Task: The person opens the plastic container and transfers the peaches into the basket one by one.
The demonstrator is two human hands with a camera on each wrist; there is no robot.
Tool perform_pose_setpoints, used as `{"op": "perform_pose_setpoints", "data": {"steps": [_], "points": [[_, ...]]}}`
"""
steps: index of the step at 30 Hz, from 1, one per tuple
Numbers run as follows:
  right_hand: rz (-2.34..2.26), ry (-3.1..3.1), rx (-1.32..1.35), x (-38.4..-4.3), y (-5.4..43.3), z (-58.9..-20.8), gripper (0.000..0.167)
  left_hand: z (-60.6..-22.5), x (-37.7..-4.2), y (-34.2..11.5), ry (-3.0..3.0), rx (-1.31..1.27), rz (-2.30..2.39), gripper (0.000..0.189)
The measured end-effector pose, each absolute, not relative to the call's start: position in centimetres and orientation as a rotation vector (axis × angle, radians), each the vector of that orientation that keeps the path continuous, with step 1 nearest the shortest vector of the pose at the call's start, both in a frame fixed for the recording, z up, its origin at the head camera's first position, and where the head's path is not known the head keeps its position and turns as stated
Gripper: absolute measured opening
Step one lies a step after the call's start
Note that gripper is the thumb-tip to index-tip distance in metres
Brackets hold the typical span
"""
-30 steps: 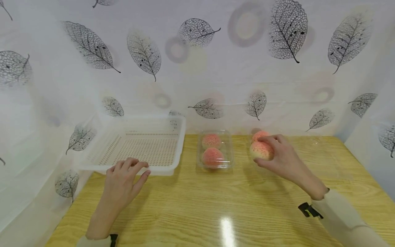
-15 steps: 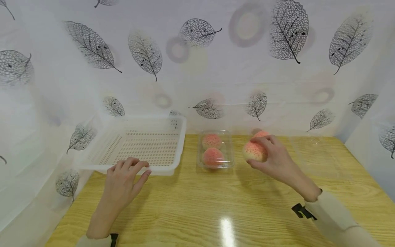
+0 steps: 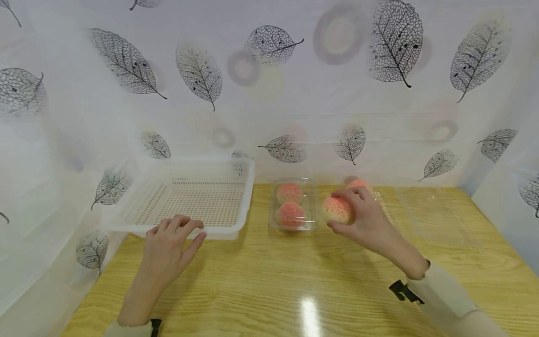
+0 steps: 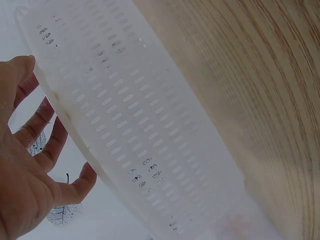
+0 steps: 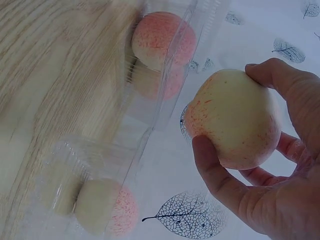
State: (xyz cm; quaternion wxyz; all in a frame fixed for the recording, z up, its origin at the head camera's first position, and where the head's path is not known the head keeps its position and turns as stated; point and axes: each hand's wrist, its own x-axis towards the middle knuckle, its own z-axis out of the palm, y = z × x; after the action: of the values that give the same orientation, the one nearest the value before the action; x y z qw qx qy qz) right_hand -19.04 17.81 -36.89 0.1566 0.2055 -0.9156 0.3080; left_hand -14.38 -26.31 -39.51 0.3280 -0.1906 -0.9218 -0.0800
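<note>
My right hand (image 3: 372, 227) holds a pink-and-cream peach (image 3: 337, 209) between thumb and fingers, raised above the table beside a clear plastic box (image 3: 314, 199). Two more peaches, a far one (image 3: 289, 193) and a near one (image 3: 291, 215), sit in that box. Behind my right hand another peach (image 3: 359, 184) shows in part; in the right wrist view this peach (image 5: 162, 40) lies in a second clear box. My left hand (image 3: 166, 248) rests its fingers on the front rim of a white perforated basket (image 3: 249, 196); the left wrist view shows its fingertips at the rim.
A transparent lid or tray (image 3: 442, 215) lies flat on the right of the wooden table (image 3: 252, 290), hard to make out. Close behind the table hangs a white sheet (image 3: 303, 103) printed with leaves, which also runs along both sides.
My right hand has carried the peach leftward, away from the peach behind it and toward the box with two peaches. My left hand has stayed at the basket rim.
</note>
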Motion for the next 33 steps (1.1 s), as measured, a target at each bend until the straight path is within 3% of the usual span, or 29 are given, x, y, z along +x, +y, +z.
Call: {"op": "perform_pose_setpoints", "data": {"steps": [33], "points": [[0.893, -2.554, 0.745, -19.0, 15.3, -37.8, 0.062, -39.6, -14.3, -26.2, -2.433, -0.459, -0.220, 0.025]]}}
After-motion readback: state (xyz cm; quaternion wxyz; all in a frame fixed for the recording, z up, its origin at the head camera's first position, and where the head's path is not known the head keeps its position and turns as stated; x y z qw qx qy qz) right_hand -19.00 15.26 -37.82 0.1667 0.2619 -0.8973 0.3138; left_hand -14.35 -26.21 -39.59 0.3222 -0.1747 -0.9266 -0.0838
